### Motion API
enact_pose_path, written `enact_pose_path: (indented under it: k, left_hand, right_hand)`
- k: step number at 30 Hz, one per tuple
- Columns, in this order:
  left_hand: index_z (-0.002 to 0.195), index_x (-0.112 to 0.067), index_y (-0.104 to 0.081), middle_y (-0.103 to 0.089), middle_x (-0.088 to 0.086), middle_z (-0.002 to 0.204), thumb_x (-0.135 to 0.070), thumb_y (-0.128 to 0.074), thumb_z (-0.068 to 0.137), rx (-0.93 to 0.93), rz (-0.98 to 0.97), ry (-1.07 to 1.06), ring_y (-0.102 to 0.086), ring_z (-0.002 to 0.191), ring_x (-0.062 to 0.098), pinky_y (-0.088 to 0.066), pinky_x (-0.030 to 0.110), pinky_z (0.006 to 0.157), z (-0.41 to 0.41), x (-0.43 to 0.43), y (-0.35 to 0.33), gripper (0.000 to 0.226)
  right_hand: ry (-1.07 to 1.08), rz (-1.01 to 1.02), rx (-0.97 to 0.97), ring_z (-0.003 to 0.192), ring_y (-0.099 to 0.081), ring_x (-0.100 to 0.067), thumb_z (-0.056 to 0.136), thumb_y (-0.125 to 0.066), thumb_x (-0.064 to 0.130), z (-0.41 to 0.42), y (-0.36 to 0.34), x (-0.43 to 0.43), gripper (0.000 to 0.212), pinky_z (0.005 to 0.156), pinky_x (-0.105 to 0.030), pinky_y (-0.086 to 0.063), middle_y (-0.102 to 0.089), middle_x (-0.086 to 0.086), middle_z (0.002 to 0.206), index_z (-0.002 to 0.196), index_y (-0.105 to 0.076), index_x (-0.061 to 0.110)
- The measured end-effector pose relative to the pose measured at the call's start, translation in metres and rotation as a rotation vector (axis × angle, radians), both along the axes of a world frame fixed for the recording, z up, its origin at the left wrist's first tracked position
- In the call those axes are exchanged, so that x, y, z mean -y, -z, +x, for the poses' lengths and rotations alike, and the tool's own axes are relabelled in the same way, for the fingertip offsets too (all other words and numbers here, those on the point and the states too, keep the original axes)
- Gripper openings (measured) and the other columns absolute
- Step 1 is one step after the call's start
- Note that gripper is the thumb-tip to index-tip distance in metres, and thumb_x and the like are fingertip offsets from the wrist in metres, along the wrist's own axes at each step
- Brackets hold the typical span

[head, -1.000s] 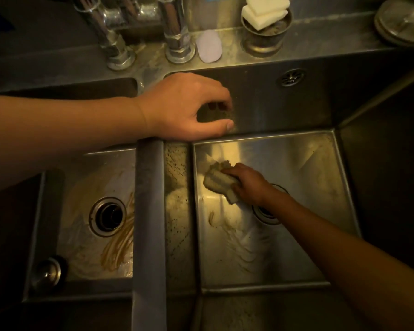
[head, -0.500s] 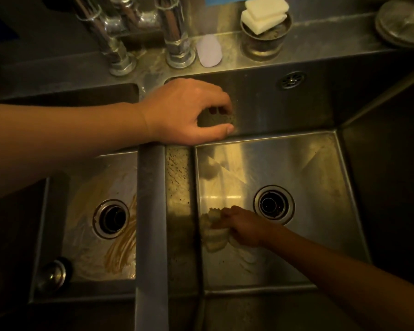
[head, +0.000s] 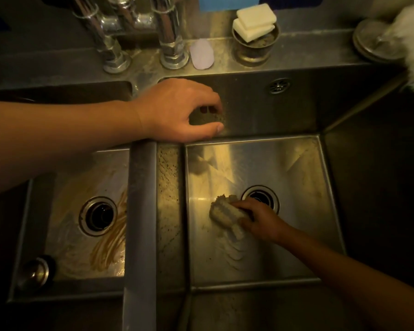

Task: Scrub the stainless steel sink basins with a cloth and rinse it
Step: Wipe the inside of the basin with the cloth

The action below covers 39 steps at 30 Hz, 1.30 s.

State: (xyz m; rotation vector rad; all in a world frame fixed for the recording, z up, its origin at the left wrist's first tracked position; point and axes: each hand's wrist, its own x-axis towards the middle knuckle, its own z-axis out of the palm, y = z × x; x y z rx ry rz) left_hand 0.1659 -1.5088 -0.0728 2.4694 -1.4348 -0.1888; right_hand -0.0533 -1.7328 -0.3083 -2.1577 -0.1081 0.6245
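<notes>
The right hand (head: 261, 218) hides part of the cloth (head: 227, 212) and the near rim of the right drain (head: 261, 190). The faucet pipes (head: 167, 32) and a blurred white object (head: 412, 32) run off frame.

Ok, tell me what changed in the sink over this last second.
The right hand, gripping the cloth, swept it toward the near edge of the right basin, then back beside the drain. The left hand stayed braced on the divider.
</notes>
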Motion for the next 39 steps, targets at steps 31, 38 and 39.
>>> enact_pose_path:
  k: [31,38,39]
  left_hand:
    - [0.119,-0.026,-0.066,-0.069,-0.008,0.104,-0.068,-0.037,0.094,-0.13,0.042,0.094,-0.062,0.09,0.01,-0.052,0.033,0.072,-0.177,-0.031,0.009,0.057]
    - [0.115,-0.022,-0.069,-0.07,-0.006,0.103,-0.064,-0.045,0.09,-0.138,0.047,0.098,-0.063,0.09,0.011,-0.053,0.035,0.073,-0.179,-0.03,0.002,0.054]
    - [0.116,-0.022,-0.069,-0.069,-0.006,0.103,-0.062,-0.047,0.089,-0.146,0.048,0.09,-0.063,0.091,0.011,-0.053,0.035,0.074,-0.179,-0.03,0.002,0.053]
  right_hand:
    - [-0.427,-0.233,0.002,0.114,-0.054,-0.017,0.078,-0.075,0.027,-0.048,0.02,0.06,0.077,0.093,-0.026,-0.048,-0.035,0.0,0.143,0.146,-0.04,0.032]
    - [-0.235,-0.211,-0.09,0.095,-0.049,-0.001,0.073,-0.083,0.027,-0.064,0.011,0.026,0.076,0.075,-0.013,-0.04,-0.039,0.009,0.136,0.136,-0.042,0.031]
    - [-0.207,-0.198,-0.102,0.099,-0.051,-0.005,0.072,-0.084,0.027,-0.067,0.01,0.02,0.076,0.076,-0.017,-0.043,-0.04,0.01,0.135,0.135,-0.041,0.033]
